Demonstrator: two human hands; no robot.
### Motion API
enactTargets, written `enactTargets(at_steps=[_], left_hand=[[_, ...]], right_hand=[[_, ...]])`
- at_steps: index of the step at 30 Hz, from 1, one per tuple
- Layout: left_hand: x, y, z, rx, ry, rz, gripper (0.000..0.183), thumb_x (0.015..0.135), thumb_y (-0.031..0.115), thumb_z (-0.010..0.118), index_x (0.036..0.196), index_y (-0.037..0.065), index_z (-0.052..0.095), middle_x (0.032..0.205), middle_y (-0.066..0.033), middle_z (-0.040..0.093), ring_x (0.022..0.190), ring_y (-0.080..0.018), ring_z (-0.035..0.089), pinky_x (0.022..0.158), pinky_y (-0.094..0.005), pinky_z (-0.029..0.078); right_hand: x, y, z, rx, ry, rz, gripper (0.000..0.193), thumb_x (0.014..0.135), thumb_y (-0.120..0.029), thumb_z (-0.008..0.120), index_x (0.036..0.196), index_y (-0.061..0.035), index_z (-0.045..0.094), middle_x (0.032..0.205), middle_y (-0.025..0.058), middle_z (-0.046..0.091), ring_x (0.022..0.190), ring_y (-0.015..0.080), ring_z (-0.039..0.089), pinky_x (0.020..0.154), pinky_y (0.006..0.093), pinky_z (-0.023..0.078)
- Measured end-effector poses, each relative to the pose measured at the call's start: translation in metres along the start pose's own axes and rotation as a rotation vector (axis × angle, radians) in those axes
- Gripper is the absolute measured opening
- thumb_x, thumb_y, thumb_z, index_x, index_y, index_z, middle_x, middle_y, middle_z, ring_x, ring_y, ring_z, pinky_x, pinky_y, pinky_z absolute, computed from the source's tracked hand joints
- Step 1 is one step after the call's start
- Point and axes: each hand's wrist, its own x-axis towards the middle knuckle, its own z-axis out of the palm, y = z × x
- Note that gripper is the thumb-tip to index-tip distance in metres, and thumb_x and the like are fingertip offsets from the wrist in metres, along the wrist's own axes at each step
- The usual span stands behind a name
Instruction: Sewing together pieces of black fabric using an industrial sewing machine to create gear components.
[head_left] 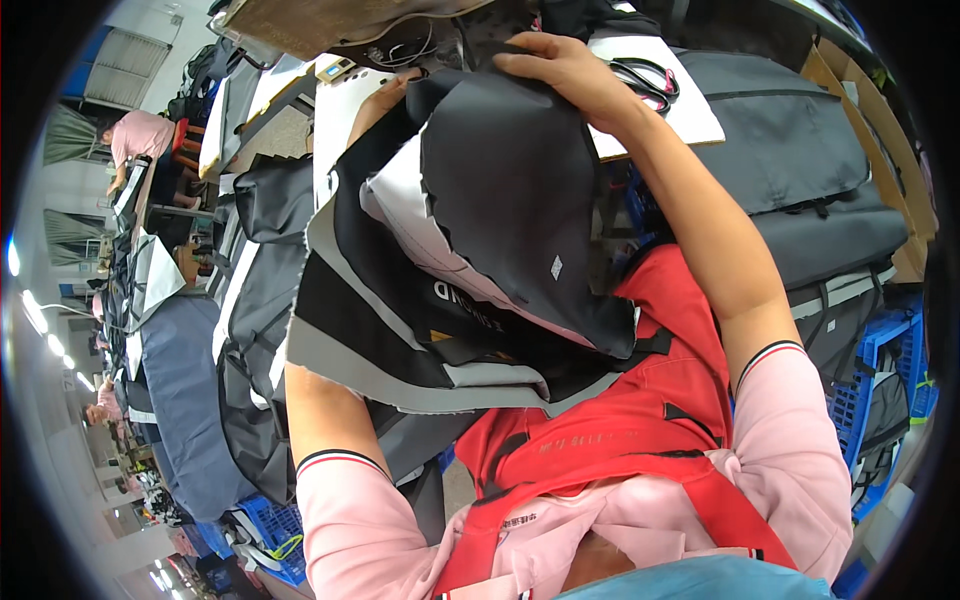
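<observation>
Blue cloth [700, 582] lies nearest you. Past your red apron [600, 430], the black fabric [510, 190] rises beside the worktop [700, 118], your right hand [575, 78] at its far edge, your left hand [382, 100] partly hidden; I cannot tell whether your fingers [530, 42] grip.

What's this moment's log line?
left hand: partly hidden behind black fabric | right hand: at its far edge | scissors: on white table
</observation>
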Motion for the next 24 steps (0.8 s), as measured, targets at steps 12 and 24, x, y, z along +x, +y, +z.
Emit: enactTargets(at_steps=[12, 24], left_hand=[[-0.019, -0.005, 0.187, 0.012, 0.014, 0.283, 0.016, 0.088, 0.02, 0.068, 0.095, 0.005, 0.07, 0.087, -0.0032, 0.07, 0.075, -0.0113, 0.064, 0.072, -0.0254, 0.051], [-0.207, -0.109, 0.047, 0.626, 0.224, 0.268, 0.023, 0.087, 0.017, 0.064, 0.103, 0.0, 0.069, 0.095, -0.0092, 0.07, 0.086, -0.0162, 0.066, 0.079, -0.0281, 0.051]], right_hand=[[-0.198, -0.118, 0.036, -1.047, -0.251, -1.04, 0.052, 0.083, -0.038, 0.069, 0.117, 0.0011, 0.061, 0.109, 0.0158, 0.065, 0.102, 0.0264, 0.061, 0.087, 0.0354, 0.046], [-0.394, 0.037, -0.34, -0.438, 0.741, -0.005, 0.017, 0.089, -0.009, 0.059, 0.093, 0.0057, 0.065, 0.086, 0.0042, 0.067, 0.078, 0.0108, 0.06, 0.074, 0.025, 0.048]])
